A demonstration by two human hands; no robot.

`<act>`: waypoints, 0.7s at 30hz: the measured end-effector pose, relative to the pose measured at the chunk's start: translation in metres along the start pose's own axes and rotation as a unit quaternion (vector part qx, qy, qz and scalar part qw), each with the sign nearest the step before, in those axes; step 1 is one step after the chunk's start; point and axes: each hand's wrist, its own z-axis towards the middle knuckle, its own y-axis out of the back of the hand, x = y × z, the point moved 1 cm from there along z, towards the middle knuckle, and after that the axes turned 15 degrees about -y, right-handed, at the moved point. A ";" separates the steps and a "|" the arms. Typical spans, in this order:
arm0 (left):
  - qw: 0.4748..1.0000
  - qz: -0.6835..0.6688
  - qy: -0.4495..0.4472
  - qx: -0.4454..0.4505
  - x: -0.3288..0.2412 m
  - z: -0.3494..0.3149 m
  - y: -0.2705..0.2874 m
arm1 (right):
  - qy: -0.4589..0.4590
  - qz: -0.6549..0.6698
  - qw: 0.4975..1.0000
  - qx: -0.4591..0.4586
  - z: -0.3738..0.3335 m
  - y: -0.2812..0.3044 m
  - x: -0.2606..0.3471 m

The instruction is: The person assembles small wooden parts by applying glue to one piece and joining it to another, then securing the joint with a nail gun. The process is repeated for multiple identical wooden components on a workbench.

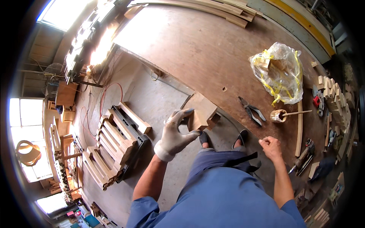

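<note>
My left hand point(175, 133), in a pale work glove, is closed on a small wooden block point(197, 121), thumb on one side and fingers on the other. Just beyond the block, a wider light wooden piece point(203, 103) sits at the workbench corner. My bare right hand point(270, 147) hovers by the bench's near edge with its fingers curled in; whether anything is inside them is hidden. Ahead of that hand lie dark-handled pliers point(251, 111) with their handles apart. Beside them is a crusted glue pot point(278, 116) with a wooden stick point(298, 113) leaning out.
On the brown workbench point(190, 49) rests a clear plastic bag point(279, 72) with yellow ties and wooden pieces inside. Stacked blocks point(334, 95) and tools line the right side. Slatted wooden frames point(110, 146) sit on a black pallet at left. A red hose point(102, 98) trails across the floor.
</note>
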 end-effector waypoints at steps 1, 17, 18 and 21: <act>0.999 0.035 -0.027 0.020 0.003 0.006 0.004 | 0.006 0.007 1.000 0.018 -0.007 -0.013 0.004; 0.983 0.069 -0.089 0.143 0.031 0.054 0.012 | 0.293 0.060 0.954 0.027 -0.030 -0.132 0.183; 0.984 0.062 -0.082 0.144 0.032 0.054 0.012 | 0.304 0.062 0.951 0.013 -0.032 -0.138 0.187; 0.985 0.057 -0.075 0.144 0.037 0.052 0.010 | 0.312 0.065 0.947 -0.033 -0.043 -0.153 0.198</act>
